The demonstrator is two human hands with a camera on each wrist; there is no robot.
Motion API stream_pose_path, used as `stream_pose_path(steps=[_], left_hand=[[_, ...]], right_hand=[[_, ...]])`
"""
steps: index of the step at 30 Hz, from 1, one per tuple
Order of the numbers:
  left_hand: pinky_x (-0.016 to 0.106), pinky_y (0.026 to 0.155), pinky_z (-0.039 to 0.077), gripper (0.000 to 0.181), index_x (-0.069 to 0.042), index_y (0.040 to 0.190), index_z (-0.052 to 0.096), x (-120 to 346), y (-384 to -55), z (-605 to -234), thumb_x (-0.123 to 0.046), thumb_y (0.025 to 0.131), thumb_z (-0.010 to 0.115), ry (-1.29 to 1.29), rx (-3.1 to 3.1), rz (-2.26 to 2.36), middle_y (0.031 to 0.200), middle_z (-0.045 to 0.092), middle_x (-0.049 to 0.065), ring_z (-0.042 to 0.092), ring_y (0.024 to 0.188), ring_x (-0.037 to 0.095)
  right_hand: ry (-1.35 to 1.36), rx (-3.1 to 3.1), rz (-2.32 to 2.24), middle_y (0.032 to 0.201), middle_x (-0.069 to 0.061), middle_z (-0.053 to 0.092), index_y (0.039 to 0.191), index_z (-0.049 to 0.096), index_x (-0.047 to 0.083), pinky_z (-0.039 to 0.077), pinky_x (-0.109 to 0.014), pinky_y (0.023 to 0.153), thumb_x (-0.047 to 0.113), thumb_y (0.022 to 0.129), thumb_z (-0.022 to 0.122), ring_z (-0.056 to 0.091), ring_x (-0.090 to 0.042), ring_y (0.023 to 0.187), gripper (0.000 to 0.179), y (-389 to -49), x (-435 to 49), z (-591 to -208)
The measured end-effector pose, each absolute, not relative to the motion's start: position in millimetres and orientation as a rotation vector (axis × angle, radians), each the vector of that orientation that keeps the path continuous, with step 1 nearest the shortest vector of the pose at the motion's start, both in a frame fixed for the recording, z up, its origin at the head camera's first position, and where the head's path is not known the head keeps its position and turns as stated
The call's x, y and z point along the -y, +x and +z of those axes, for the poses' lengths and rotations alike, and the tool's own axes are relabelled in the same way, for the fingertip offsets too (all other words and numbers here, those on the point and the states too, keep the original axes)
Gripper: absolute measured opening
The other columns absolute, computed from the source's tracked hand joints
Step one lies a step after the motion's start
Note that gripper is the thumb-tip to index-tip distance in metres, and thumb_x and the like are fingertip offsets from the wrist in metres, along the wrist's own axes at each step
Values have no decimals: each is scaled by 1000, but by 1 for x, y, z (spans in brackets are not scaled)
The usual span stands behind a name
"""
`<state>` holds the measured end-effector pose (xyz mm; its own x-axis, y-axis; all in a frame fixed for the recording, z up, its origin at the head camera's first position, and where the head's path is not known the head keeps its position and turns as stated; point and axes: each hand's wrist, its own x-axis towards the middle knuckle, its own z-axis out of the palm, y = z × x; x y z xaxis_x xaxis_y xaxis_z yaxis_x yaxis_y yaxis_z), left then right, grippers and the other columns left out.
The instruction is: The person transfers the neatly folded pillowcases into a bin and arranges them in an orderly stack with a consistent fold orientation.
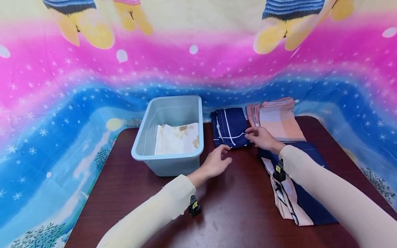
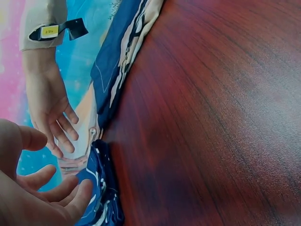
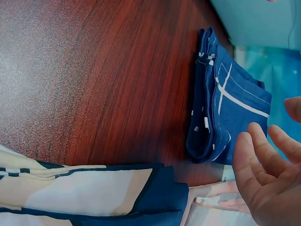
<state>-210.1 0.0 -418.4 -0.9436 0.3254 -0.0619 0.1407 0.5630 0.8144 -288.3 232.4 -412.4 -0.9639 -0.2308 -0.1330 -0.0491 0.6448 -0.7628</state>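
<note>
A folded navy cloth with white lines [image 1: 231, 125] lies on the table right of a light blue plastic tub [image 1: 169, 160]. My right hand [image 1: 262, 137] is over its right edge, fingers loosely bent and nothing gripped. By the cloth's near left corner is my left hand [image 1: 215, 162], relaxed, palm facing inward, holding nothing. The left wrist view shows both hands, my left hand [image 2: 42, 188] close to the navy cloth [image 2: 101, 188]. Seen from the right wrist, the navy cloth [image 3: 240, 103] is a layered stack with my right hand [image 3: 268, 174] beside it.
Inside the tub rests a folded white cloth with tan flowers [image 1: 178, 137]. A pink and peach folded cloth [image 1: 279, 120] lies at the back right. Nearer, a navy and beige cloth [image 1: 310, 193] stretches under my right forearm. The dark wooden table [image 1: 232, 213] meets a patterned hanging [image 1: 198, 69].
</note>
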Motion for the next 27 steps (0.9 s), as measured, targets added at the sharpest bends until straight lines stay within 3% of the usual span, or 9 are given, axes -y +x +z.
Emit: stream_pose_path(steps=[9, 19, 27], left_hand=[[41, 107, 48, 38, -10, 135, 57, -3, -220, -425, -18, 97, 60, 323, -2638, 1363, 134, 64, 14, 61, 124, 28], [40, 102, 50, 41, -9, 135, 57, -5, -234, -432, -15, 95, 60, 235, -2680, 1401, 133, 64, 15, 62, 119, 29], [42, 106, 48, 39, -7, 133, 58, -5, -240, -434, -12, 94, 60, 166, -2684, 1462, 133, 63, 17, 60, 124, 33]], right_hand=[[-219, -2643, -1213, 125, -29, 63, 141, 50, -7, 57, -37, 76, 21, 106, 50, 60, -36, 101, 45, -289, -233, -415], [-189, -2629, -1211, 128, -28, 61, 140, 52, -5, 57, -44, 82, 21, 106, 50, 58, -35, 100, 43, -293, -231, -421], [-197, -2658, -1203, 125, -26, 62, 138, 53, -6, 56, -35, 73, 23, 106, 51, 58, -27, 89, 43, -297, -232, -420]])
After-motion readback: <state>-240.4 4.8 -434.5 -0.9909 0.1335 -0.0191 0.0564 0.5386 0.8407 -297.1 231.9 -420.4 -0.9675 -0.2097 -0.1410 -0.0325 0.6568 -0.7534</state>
